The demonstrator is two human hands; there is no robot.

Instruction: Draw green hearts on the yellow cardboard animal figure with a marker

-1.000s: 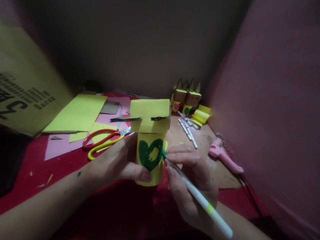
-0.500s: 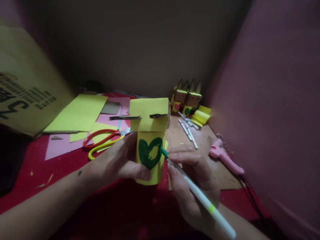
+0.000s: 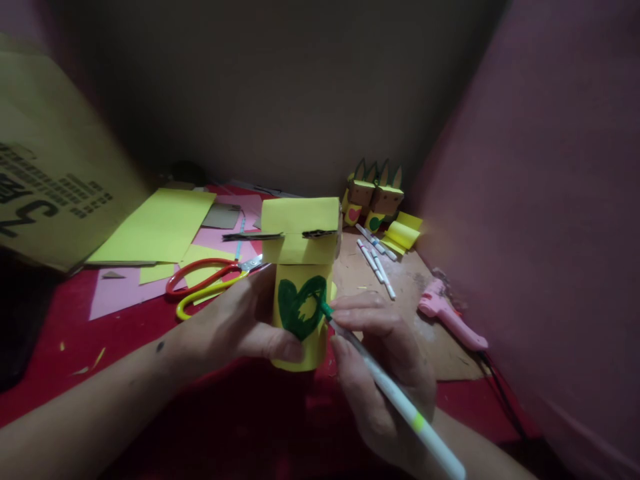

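Observation:
My left hand (image 3: pixel 250 333) is wrapped round a yellow paper-covered figure (image 3: pixel 301 230), its thumb across the lower front. The figure has a boxy yellow top, with thin cardboard edges sticking out, above a tube-shaped body. On the body is a green heart (image 3: pixel 295 320) with an uncoloured yellow patch inside. My right hand (image 3: pixel 385 373) pinches a white marker (image 3: pixel 395 390) with a green tip, which touches the heart's right side. The fingers behind the figure are hidden.
Red-and-yellow scissors (image 3: pixel 205 283) lie left, beside yellow paper (image 3: pixel 155 227) and pink paper (image 3: pixel 115 293). Several markers (image 3: pixel 375 263) and a pink glue gun (image 3: pixel 450 313) rest on cardboard (image 3: pixel 425 353) at right. Two eared figures (image 3: pixel 375 193) stand behind. A large printed box (image 3: pixel 60 160) is far left.
The marker tip has shifted slightly left and down with my right hand, and the yellow patch inside the heart looks smaller. The figure has moved slightly right.

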